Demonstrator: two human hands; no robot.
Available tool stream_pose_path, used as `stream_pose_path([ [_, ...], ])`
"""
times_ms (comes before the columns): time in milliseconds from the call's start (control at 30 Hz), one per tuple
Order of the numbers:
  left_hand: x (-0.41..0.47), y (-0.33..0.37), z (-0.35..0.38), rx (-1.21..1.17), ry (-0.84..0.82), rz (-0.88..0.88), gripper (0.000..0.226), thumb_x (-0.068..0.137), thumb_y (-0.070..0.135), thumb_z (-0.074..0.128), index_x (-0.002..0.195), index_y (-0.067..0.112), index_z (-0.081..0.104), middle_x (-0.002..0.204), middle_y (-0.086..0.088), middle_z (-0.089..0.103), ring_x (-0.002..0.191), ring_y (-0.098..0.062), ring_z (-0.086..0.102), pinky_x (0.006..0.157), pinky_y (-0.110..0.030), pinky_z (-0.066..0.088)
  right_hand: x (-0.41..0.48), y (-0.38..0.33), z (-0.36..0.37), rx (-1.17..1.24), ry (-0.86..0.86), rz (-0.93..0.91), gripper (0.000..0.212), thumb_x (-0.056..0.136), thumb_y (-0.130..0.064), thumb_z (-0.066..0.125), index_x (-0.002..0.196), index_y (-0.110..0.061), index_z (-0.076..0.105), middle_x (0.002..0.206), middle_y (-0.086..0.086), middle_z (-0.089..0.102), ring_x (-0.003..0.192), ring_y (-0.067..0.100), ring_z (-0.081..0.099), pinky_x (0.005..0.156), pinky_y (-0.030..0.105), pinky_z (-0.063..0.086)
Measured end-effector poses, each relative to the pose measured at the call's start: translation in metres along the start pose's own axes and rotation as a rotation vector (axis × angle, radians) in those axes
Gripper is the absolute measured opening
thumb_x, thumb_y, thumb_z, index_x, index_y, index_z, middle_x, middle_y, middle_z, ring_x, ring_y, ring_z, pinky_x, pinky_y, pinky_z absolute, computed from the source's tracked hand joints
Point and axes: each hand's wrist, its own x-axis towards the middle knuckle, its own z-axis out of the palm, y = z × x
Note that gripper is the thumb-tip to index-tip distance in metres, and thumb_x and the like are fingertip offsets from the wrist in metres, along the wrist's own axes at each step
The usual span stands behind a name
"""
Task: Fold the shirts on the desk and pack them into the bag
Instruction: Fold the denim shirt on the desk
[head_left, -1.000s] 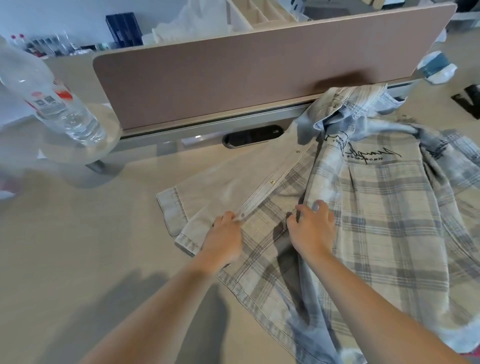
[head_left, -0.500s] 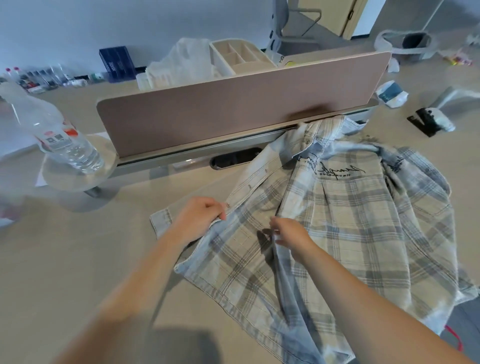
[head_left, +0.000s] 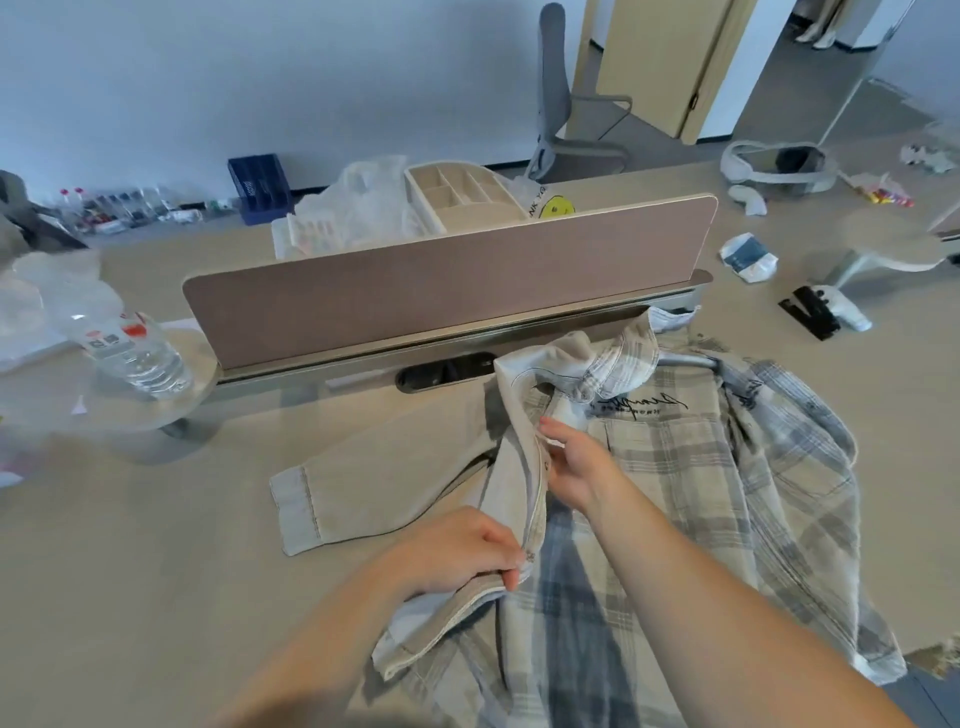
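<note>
Both pinch placket (head_left: 536, 499) of plaid shirt (head_left: 701, 499) | left grip (head_left: 457, 551) farther from divider (head_left: 441, 291) | right grip (head_left: 576, 467) nearer | shirt spread on surface (head_left: 156, 545)

Shirt (head_left: 701, 499) on desk (head_left: 156, 545) before divider (head_left: 441, 280); bottle (head_left: 130, 348) left.

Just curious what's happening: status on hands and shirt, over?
Left hand, right hand both grip shirt by front edge. Lies open on desk, unfolded. Water bottle stands clear, far left.

shirt (head_left: 701, 478): grey-beige plaid, plain beige outside | divider (head_left: 441, 286): brown | box (head_left: 260, 182): dark blue
</note>
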Motion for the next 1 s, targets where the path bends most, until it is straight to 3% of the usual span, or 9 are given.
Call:
stream_pose_path([
  [100, 0.005, 0.003, 0.020, -0.061, 0.025, -0.100, 0.030, 0.094, 0.040, 0.058, 0.076, 0.023, 0.075, 0.070, 0.006, 0.064, 0.064, -0.013, 0.051, 0.073, -0.024, 0.044, 0.015, -0.028, -0.018, 0.007, 0.012, -0.022, 0.018, 0.099, -0.001, 0.052, 0.113, -0.007, 0.063, 0.087, 0.015, 0.075, 0.068, 0.024, 0.074, 0.059, 0.037, 0.062],
  [167, 0.012, 0.008, 0.034, -0.113, 0.051, -0.170, 0.028, 0.094, 0.030, 0.058, 0.077, 0.016, 0.075, 0.062, 0.000, 0.060, 0.056, -0.011, 0.050, 0.065, -0.020, 0.043, 0.023, -0.047, -0.030, -0.084, 0.036, -0.097, 0.029, 0.095, 0.001, 0.055, 0.117, -0.009, 0.070, 0.099, 0.012, 0.077, 0.083, 0.025, 0.074, 0.072, 0.040, 0.062],
  [267, 0.027, 0.018, 0.061, -0.168, 0.019, -0.272, 0.023, 0.090, 0.021, 0.060, 0.076, 0.008, 0.074, 0.056, -0.002, 0.059, 0.052, -0.012, 0.053, 0.066, -0.022, 0.047, 0.020, -0.072, -0.042, -0.513, 0.158, -0.339, 0.045, 0.081, 0.005, 0.054, 0.115, -0.015, 0.075, 0.116, 0.005, 0.073, 0.101, 0.024, 0.069, 0.093, 0.044, 0.057],
  [367, 0.047, 0.025, 0.097, -0.154, -0.061, -0.364, 0.021, 0.083, 0.018, 0.061, 0.080, 0.003, 0.075, 0.056, -0.003, 0.059, 0.050, -0.014, 0.052, 0.061, -0.024, 0.046, 0.012, -0.088, -0.057, -0.729, 0.186, -0.429, 0.032, 0.084, -0.002, 0.054, 0.102, -0.016, 0.078, 0.092, 0.005, 0.076, 0.088, 0.026, 0.071, 0.085, 0.041, 0.059],
  [467, 0.063, 0.032, 0.129, -0.056, -0.200, -0.378, 0.023, 0.083, 0.022, 0.060, 0.083, 0.007, 0.077, 0.052, 0.004, 0.060, 0.051, -0.011, 0.054, 0.053, -0.017, 0.042, 0.016, -0.085, -0.088, -0.832, 0.118, -0.305, 0.019, 0.089, -0.003, 0.060, 0.075, -0.007, 0.073, 0.068, 0.008, 0.070, 0.066, 0.024, 0.065, 0.068, 0.037, 0.054],
  [633, 0.082, 0.028, 0.154, 0.113, -0.358, -0.456, 0.028, 0.092, 0.031, 0.059, 0.104, 0.010, 0.075, 0.089, -0.006, 0.074, 0.061, -0.008, 0.058, 0.058, -0.017, 0.045, 0.043, -0.055, -0.140, -0.847, 0.112, -0.120, 0.014, 0.092, -0.010, 0.058, 0.081, -0.006, 0.066, 0.081, 0.013, 0.064, 0.076, 0.025, 0.060, 0.074, 0.041, 0.050],
  [733, 0.085, 0.020, 0.142, -0.021, -0.122, -0.413, 0.025, 0.093, 0.023, 0.055, 0.096, 0.006, 0.073, 0.082, -0.004, 0.067, 0.062, -0.002, 0.059, 0.058, -0.014, 0.045, 0.055, -0.044, -0.152, -0.816, 0.094, -0.130, 0.013, 0.091, -0.012, 0.056, 0.079, -0.011, 0.061, 0.081, 0.010, 0.061, 0.076, 0.024, 0.057, 0.076, 0.040, 0.048],
  [833, 0.096, 0.004, 0.122, -0.306, 0.302, -0.413, 0.021, 0.090, 0.017, 0.054, 0.090, 0.002, 0.068, 0.083, -0.010, 0.071, 0.079, -0.020, 0.067, 0.071, -0.032, 0.052, 0.061, -0.035, -0.147, -0.761, -0.005, -0.042, 0.007, 0.091, -0.014, 0.061, 0.085, -0.013, 0.065, 0.079, 0.004, 0.065, 0.075, 0.021, 0.062, 0.068, 0.032, 0.051],
  [1000, 0.124, -0.039, 0.082, -0.065, 0.593, -0.468, 0.038, 0.098, 0.020, 0.053, 0.135, 0.017, 0.051, 0.140, 0.001, 0.042, 0.128, -0.019, 0.049, 0.098, -0.023, 0.035, 0.078, -0.007, -0.137, -1.019, -0.015, -0.054, 0.027, 0.083, -0.017, 0.072, 0.068, -0.013, 0.050, 0.065, 0.004, 0.052, 0.058, 0.022, 0.051, 0.058, 0.030, 0.039],
])
